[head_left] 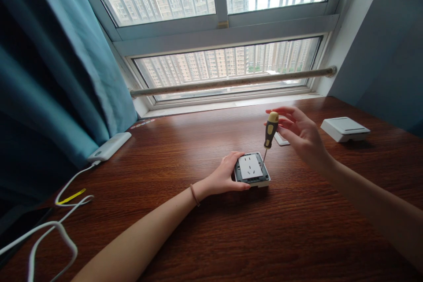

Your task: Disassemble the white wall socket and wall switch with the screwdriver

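Note:
A wall socket (pixel 250 166) with a white face and an exposed grey frame lies on the wooden table. My left hand (pixel 225 174) grips its left side, with the thumb along the near edge and the fingers over the far edge. In the socket's right side rests the tip of a screwdriver (pixel 270 131) with a black and yellow handle, tilted slightly to the right. My right hand (pixel 299 134) has its thumb and fingers loosely about the upper handle, the fingers partly behind it. Behind the screwdriver lies a flat white plate (pixel 282 139), partly hidden by my right hand.
A white box-shaped fitting (pixel 345 129) sits at the right of the table. On the left lie a white power bank (pixel 110 146), its white cable (pixel 62 224) and a yellow strip (pixel 72 196). A blue curtain (pixel 76 53) and a barred window stand at the back.

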Action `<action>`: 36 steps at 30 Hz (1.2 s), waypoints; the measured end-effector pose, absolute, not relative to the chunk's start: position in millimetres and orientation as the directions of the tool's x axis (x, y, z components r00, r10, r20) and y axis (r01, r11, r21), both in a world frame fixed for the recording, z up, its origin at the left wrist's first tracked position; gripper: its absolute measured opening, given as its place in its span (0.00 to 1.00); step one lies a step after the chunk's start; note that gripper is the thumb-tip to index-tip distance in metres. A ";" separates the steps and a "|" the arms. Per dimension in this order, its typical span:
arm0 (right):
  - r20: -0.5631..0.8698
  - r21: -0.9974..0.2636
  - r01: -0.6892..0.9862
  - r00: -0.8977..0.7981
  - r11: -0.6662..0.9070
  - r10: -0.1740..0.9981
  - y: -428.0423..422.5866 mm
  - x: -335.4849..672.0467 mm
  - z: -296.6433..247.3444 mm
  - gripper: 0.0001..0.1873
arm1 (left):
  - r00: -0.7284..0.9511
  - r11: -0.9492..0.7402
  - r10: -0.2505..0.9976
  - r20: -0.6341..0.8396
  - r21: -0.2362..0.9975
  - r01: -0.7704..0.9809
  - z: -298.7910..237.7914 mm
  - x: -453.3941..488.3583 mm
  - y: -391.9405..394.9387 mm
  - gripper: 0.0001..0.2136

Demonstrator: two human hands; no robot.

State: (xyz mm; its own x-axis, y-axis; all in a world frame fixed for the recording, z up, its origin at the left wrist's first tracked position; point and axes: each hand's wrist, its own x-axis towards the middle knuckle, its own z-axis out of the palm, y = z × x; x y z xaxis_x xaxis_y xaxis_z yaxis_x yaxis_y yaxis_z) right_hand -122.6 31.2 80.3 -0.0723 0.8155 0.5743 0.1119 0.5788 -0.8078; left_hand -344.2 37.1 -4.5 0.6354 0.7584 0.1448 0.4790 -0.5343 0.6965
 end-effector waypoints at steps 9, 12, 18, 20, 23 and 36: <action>0.606 -0.761 0.155 -0.173 0.629 0.776 37.2 -122.6 68.7 0.23 | 0.634 -0.534 0.760 0.147 0.696 0.479 -4.1 -343.7 37.2 0.39; 0.592 -0.785 0.109 -0.157 0.609 0.791 35.4 -124.6 69.6 0.23 | 0.636 -0.536 0.759 0.143 0.692 0.483 -5.2 -343.8 37.6 0.39; 0.466 -0.875 -0.113 0.074 0.471 0.882 44.7 -114.0 77.7 0.18 | 0.624 -0.505 0.775 0.099 0.691 0.517 -9.8 -346.5 38.6 0.45; 0.303 -0.918 -0.243 0.083 0.314 0.949 50.5 -106.8 70.3 0.14 | 0.630 -0.496 0.772 0.085 0.701 0.513 -11.0 -347.4 38.9 0.48; -0.003 -0.957 -0.290 -0.089 -0.029 0.996 53.7 -98.1 45.0 0.15 | 0.652 -0.536 0.749 0.118 0.687 0.491 -10.7 -347.1 39.7 0.50; -0.405 -0.788 -0.129 -0.628 -0.603 0.664 41.0 -91.1 17.0 0.16 | 0.676 -0.643 0.713 0.186 0.558 0.525 -0.8 -336.7 42.5 0.34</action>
State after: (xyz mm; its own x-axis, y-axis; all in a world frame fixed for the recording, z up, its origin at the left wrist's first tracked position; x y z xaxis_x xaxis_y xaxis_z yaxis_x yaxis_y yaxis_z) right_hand -91.1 41.0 17.0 -0.6281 0.6641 -0.4055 -0.1287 -0.6026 -0.7876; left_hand -336.7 42.5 -0.8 0.6762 0.7129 0.1861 0.5246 -0.6432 0.5577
